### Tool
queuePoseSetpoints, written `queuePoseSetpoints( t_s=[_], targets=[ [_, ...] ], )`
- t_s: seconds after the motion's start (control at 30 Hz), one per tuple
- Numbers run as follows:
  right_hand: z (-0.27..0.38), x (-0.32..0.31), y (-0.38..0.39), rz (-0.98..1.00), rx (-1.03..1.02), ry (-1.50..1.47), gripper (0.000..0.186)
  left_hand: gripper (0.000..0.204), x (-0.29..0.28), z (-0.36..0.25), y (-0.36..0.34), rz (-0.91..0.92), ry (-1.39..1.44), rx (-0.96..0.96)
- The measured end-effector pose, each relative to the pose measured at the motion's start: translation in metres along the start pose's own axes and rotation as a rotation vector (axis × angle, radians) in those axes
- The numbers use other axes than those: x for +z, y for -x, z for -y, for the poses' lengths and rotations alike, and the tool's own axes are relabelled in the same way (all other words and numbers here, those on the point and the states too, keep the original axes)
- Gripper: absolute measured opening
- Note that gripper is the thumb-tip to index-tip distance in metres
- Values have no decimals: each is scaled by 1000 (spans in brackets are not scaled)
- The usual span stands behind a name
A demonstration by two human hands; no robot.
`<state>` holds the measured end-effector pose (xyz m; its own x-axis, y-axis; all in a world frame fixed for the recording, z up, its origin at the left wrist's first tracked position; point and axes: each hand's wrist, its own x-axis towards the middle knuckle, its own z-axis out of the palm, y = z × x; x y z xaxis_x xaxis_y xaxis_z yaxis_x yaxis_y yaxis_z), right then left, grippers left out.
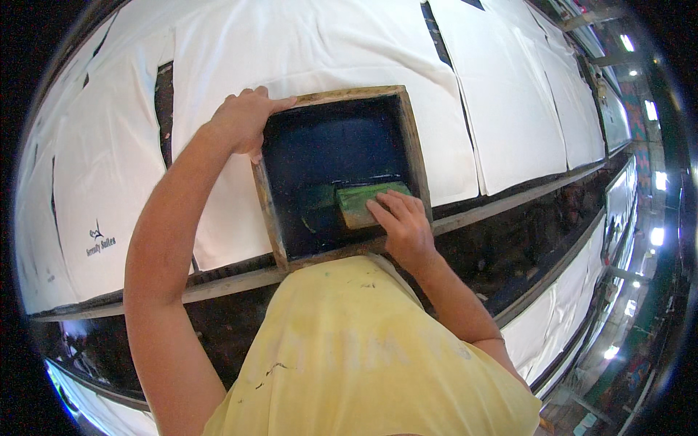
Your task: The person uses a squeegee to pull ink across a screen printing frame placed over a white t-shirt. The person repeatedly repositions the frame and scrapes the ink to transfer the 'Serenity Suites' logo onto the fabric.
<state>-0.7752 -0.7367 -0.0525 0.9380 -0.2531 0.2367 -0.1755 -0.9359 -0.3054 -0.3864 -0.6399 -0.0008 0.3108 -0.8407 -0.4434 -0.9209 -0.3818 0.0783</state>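
Observation:
A wooden screen-printing frame (418,138) with dark mesh lies on white cloth in front of me. My left hand (246,122) grips its far left corner, fingers over the outer edge. Inside the frame, my right hand (403,221) holds a green-topped, block-like squeegee (360,206) near the close right corner. The squeegee's lower edge sits against the mesh, beside a faint greenish smear. The cloth directly under the frame is hidden.
Several white cloth panels (509,94) cover the long table, with dark gaps between them. One panel at the left bears a small dark printed logo (96,231). A wooden rail (502,200) runs along the near edge. Another cloth-covered table (552,305) stands at the right.

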Motion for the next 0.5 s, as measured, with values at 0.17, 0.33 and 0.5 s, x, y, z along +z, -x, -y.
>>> queuePoseSetpoints(
  t_s=[0.17, 0.33, 0.5],
  targets=[
    [-57, -29, -50, 159, -228, -8, 51, 136, 1, -1, 3, -40, 26, -24],
    [-121, -40, -105, 311, -540, 3, 41, 138, 16, -1, -1, -120, 57, -42],
    [-137, -25, -154, 443, -783, 19, 38, 134, 16, -3, 4, -121, 41, -46]
  ],
)
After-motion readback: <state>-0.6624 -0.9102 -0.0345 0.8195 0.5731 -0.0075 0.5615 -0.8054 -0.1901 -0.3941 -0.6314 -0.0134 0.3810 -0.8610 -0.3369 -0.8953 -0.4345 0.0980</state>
